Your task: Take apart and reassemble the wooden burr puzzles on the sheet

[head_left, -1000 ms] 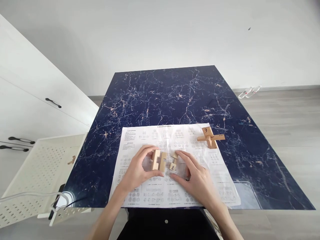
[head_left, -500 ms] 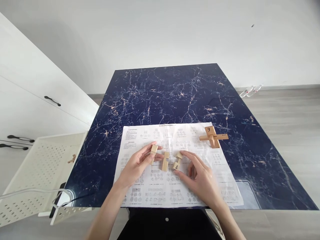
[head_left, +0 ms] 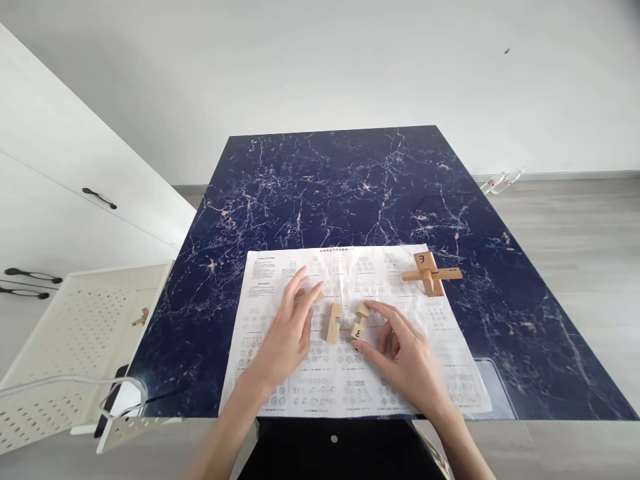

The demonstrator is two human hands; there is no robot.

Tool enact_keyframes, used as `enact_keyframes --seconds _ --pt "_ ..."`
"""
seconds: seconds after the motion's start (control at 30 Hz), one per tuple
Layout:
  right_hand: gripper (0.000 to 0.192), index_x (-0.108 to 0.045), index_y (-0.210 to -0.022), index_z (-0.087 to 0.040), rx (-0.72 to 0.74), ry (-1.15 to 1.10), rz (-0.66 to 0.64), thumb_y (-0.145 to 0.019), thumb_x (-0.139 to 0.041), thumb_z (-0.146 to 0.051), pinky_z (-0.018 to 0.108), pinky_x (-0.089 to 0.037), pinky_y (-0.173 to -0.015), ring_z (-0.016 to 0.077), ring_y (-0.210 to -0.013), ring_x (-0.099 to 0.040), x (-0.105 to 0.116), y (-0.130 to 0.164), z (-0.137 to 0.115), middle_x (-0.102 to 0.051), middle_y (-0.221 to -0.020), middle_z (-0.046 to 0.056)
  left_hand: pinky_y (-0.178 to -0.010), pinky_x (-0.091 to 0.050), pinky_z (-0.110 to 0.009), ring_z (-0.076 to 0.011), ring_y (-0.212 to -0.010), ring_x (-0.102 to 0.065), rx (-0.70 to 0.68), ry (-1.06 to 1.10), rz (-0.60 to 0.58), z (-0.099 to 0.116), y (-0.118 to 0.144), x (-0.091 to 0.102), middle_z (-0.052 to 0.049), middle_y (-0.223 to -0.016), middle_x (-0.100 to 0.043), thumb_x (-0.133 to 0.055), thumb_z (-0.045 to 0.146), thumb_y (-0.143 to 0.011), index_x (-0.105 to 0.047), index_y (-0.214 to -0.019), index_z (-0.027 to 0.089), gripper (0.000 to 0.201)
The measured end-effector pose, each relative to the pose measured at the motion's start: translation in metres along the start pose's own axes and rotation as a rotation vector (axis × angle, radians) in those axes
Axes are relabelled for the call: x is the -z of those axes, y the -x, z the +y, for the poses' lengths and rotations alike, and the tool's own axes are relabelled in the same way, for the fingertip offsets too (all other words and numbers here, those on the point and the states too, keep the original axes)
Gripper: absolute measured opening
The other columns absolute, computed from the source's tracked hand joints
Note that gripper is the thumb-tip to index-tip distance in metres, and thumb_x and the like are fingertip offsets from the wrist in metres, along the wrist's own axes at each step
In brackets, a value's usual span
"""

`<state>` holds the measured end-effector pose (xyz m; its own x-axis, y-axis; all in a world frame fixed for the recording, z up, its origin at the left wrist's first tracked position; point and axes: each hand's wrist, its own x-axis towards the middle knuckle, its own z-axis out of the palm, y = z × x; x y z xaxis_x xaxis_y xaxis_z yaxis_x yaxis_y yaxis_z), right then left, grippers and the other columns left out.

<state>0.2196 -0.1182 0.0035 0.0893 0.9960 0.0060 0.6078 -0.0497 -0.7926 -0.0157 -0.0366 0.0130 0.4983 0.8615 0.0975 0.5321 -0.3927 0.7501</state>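
Note:
My right hand (head_left: 407,353) holds a pale notched wooden puzzle block (head_left: 358,331) between thumb and fingers; a black "3" is marked on its near end. Turned with its back up, my left hand (head_left: 287,333) has its fingers closed around another wooden puzzle block (head_left: 319,295), of which just a small corner shows. Between the two hands a third notched block (head_left: 333,323) lies untouched on the printed sheet (head_left: 280,393). The sheet carries rows of small assembly drawings.
An assembled wooden cross puzzle (head_left: 429,275) sits at the sheet's upper right corner. The sheet lies along the near edge of a dark blue marbled table (head_left: 325,193). A white pegboard-like panel (head_left: 80,333) and a cable (head_left: 65,380) are at the left.
My left hand has rolled over and shifted slightly, so its block is now mostly hidden behind the fingers. My right hand and its block stay nearly in place.

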Motion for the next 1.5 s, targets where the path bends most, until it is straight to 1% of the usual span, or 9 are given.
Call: enact_keyframes --seconds 0.17,0.3,0.47,0.7,0.9,1.0,1.1,1.23,1.5 --pt "0.053 -0.057 -0.145 -0.027 -0.023 -0.002 0.003 -0.1 -0.071 -0.051 0.034 -0.057 -0.064 0.0162 -0.065 -0.06 0.001 0.001 -0.002 -0.071 -0.115 0.008 -0.127 -0.039 -0.063 -0.0368 -0.159 -0.032 -0.173 -0.213 0.063 0.005 0.0 -0.001 -0.011 -0.163 -0.04 -0.065 0.037 -0.105 -0.058 -0.135 0.027 0.033" --pt "0.055 -0.058 -0.145 -0.027 -0.023 -0.007 0.012 -0.099 -0.072 -0.052 0.034 -0.056 -0.061 0.0157 -0.061 -0.058 0.001 0.001 -0.001 -0.072 -0.108 0.008 -0.122 -0.044 -0.063 -0.0425 -0.153 -0.037 -0.217 -0.312 0.005 0.007 -0.001 -0.003 -0.016 -0.155 -0.048 -0.079 0.059 -0.091 -0.062 -0.118 0.022 0.05" --pt "0.055 -0.059 -0.144 -0.027 -0.024 -0.012 0.025 -0.098 -0.073 -0.054 0.034 -0.056 -0.06 0.0164 -0.059 -0.057 0.001 0.001 -0.001 -0.069 -0.092 0.003 -0.119 -0.047 -0.059 -0.038 -0.152 -0.04 -0.203 -0.339 0.028 0.009 -0.002 -0.007 -0.013 -0.151 -0.055 -0.063 0.033 -0.105 -0.061 -0.112 0.022 0.013" --pt "0.057 -0.058 -0.146 -0.025 -0.04 -0.054 0.038 -0.098 -0.073 -0.052 0.033 -0.057 -0.057 0.0166 -0.056 -0.057 0.002 0.003 -0.002 -0.065 -0.078 0.0 -0.11 -0.051 -0.049 -0.0297 -0.131 -0.056 -0.163 -0.066 0.114 0.009 0.003 -0.002 -0.01 -0.127 -0.066 -0.052 0.026 -0.11 -0.057 -0.111 0.022 0.006" --pt "0.06 -0.049 -0.154 -0.028 0.115 -0.106 0.099 -0.1 -0.073 -0.041 0.038 -0.063 -0.066 0.0171 -0.062 -0.063 -0.002 0.013 -0.017 -0.071 -0.09 0.002 -0.085 -0.052 -0.039 -0.0224 -0.093 -0.059 -0.174 0.026 0.225 0.002 0.009 -0.002 -0.006 -0.098 -0.062 -0.038 0.034 -0.115 -0.054 -0.098 0.021 0.026" --pt "0.061 -0.047 -0.155 -0.03 0.276 -0.083 0.14 -0.1 -0.074 -0.035 0.039 -0.065 -0.066 0.0179 -0.069 -0.067 -0.004 0.014 -0.034 -0.073 -0.119 0.01 -0.08 -0.048 -0.038 -0.0209 -0.083 -0.055 -0.14 0.056 0.231 0.006 0.008 0.0 -0.003 -0.084 -0.058 -0.035 0.036 -0.115 -0.05 -0.084 0.022 0.038" --pt "0.059 -0.047 -0.154 -0.03 0.417 -0.008 0.166 -0.101 -0.073 -0.031 0.045 -0.066 -0.073 0.0274 -0.096 -0.073 -0.004 0.009 -0.05 -0.067 -0.139 0.015 -0.077 -0.047 -0.036 -0.0201 -0.082 -0.055 -0.07 0.169 0.232 0.013 0.007 0.003 -0.002 -0.076 -0.056 -0.037 0.037 -0.115 -0.046 -0.073 0.022 0.045" --pt "0.061 -0.046 -0.152 -0.03 0.537 0.047 0.151 -0.099 -0.076 -0.027 0.061 -0.061 -0.1 0.0361 -0.131 -0.062 -0.006 0.001 -0.061 -0.068 -0.138 0.014 -0.078 -0.048 -0.036 -0.0211 -0.083 -0.056 -0.037 0.22 0.228 0.019 0.007 0.006 -0.003 -0.073 -0.058 -0.042 0.038 -0.113 -0.048 -0.068 0.023 0.048" --pt "0.061 -0.043 -0.154 -0.029 0.537 0.017 0.107 -0.102 -0.072 -0.025 0.058 -0.059 -0.107 0.034 -0.136 -0.061 -0.016 -0.002 -0.065 -0.066 -0.14 0.014 -0.083 -0.05 -0.039 -0.0216 -0.083 -0.058 -0.069 0.23 0.164 0.016 0.007 0.002 -0.003 -0.073 -0.061 -0.038 0.038 -0.114 -0.053 -0.07 0.022 0.049"
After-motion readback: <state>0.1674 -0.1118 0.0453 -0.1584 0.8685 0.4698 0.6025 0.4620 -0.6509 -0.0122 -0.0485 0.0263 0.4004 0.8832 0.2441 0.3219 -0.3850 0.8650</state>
